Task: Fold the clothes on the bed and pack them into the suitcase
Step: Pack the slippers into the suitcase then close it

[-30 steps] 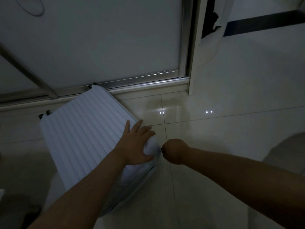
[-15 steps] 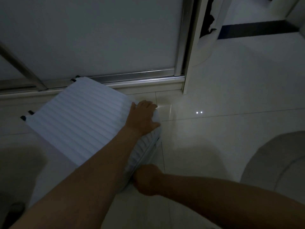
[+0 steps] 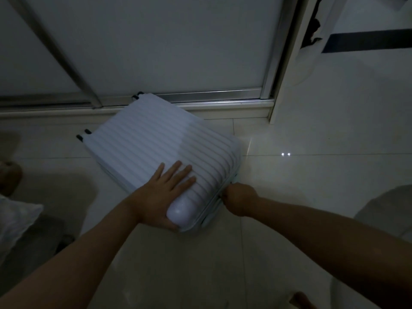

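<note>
Head: left hand (image 3: 165,197) lower on suitcase (image 3: 156,141)

You have only one view, a wide-angle camera on your head. It looks forward and steeply down at the floor (image 3: 301,219), close enough that the suitcase (image 3: 160,148) fills the middle, with the sliding door (image 3: 156,45) across the top.

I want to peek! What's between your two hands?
The rounded corner of the white suitcase, in the head view. The left hand presses its top; the right hand is at its side.
</note>
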The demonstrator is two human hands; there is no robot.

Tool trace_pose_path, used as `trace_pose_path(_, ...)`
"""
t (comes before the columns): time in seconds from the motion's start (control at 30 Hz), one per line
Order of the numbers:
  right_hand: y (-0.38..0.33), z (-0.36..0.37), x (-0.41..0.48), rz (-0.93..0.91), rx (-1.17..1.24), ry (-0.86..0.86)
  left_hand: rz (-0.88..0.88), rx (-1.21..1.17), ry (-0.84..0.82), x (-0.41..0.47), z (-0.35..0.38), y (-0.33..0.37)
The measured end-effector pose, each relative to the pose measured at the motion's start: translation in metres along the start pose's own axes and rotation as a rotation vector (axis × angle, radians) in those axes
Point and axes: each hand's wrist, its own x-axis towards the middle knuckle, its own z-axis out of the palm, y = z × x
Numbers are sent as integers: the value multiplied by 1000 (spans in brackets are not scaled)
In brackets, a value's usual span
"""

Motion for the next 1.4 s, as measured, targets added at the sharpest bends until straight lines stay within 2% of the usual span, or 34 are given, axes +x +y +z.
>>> trace_pose_path(0.2, -20, 31, -27, -30, 15, -28, -52, 24, 30, 49, -4, 17)
trace_pose_path(0.37, 15, 20, -33, 198, 53, 68, -179, -35, 91, 122, -10, 36)
trace_pose_path(0.47, 44, 7, -27, 254, 112, 194, -288, -89, 78, 167, -17, 46)
trace_pose_path(0.57, 51, -1, -21, 256, 90, 186, -316, -163, 97, 190, -17, 53)
trace_pose_path(0.63, 50, -4, -18, 244, 78, 217, -197, -175, 147, 179, -11, 43)
trace_pose_path(0.7, 49, -1, -20, 248, 77, 227, -97, -46, 193, 152, -2, 12)
trace_pose_path(0.8, 38, 9, -20, 248, 78, 350, -274, -6, 171, 108, 6, -40)
trace_pose_path(0.87, 23, 11, -19, 241, 61, 431, -268, 15, 136, 99, 5, -52)
trace_pose_path(0.97, 0, 13, -20, 269, 80, 333, -225, 76, 125, 102, 1, -54)
trace_pose_path(1.07, 10, 28, -15, 268, 128, 278, -224, 54, 170, 102, 3, -56)
trace_pose_path(1.17, 6, 37, -8, 124, 16, 327, -205, 25, 265, 101, 14, -54)
trace_pose_path(1.4, -29, 34, 32, 132, 136, 293, -278, -51, 303, 125, 13, -29)
